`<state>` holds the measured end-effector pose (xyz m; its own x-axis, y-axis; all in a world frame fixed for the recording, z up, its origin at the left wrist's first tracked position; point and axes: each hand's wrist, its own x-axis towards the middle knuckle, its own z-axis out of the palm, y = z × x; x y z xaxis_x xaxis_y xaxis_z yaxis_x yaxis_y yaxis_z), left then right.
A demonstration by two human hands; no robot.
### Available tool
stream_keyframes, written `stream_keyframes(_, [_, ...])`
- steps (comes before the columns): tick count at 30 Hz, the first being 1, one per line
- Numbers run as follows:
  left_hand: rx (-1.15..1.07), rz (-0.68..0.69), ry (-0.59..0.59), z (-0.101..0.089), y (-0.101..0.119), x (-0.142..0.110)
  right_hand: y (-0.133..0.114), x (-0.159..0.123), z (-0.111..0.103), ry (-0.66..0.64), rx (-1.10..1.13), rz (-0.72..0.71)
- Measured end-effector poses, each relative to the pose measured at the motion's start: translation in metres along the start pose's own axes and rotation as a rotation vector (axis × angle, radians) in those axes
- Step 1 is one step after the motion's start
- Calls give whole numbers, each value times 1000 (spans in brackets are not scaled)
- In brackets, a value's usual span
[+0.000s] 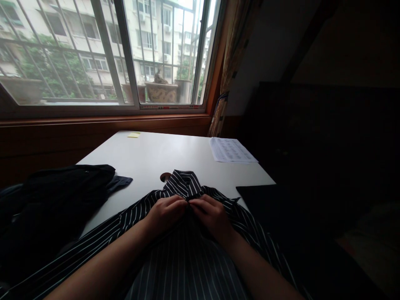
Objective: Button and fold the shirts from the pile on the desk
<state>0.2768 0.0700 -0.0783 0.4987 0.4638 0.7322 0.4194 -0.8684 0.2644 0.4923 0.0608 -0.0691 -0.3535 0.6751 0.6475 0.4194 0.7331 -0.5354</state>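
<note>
A black shirt with white stripes [187, 258] lies spread over the table, its collar [179, 183] pointing away from me and its sleeves out to both sides. Just below the collar, my left hand [167, 211] pinches the front edge of the shirt. My right hand [211, 212] pinches the same spot from the other side, and the fingertips of both hands nearly meet. Any button between the fingers is too small and dark to make out.
The white table [162, 150] carries a pile of dark clothes [62, 200] at left, a yellow note [133, 135] at the back and printed sheets [233, 150] at back right. Near the collar is a round hole [165, 177]. Dark cloth [265, 196] lies at the right edge.
</note>
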Motion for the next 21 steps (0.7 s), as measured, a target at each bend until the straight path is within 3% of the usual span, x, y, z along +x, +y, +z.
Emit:
stream_keyframes(6, [-39,6,-8,-2,0,2,-2,-2,-2,-22,-251,-150])
stream_keyframes(10, [0,-8,-12,-2,0,1,-4,-4,-3,-70,-382,-136])
stream_keyframes(15, [108,4,-29,-4,2,1,-5,-6,-3,-122,-380,-77])
stream_keyframes(21, [152,23,-21,-3,0,-1,-3,-5,-3,-141,-276,-125])
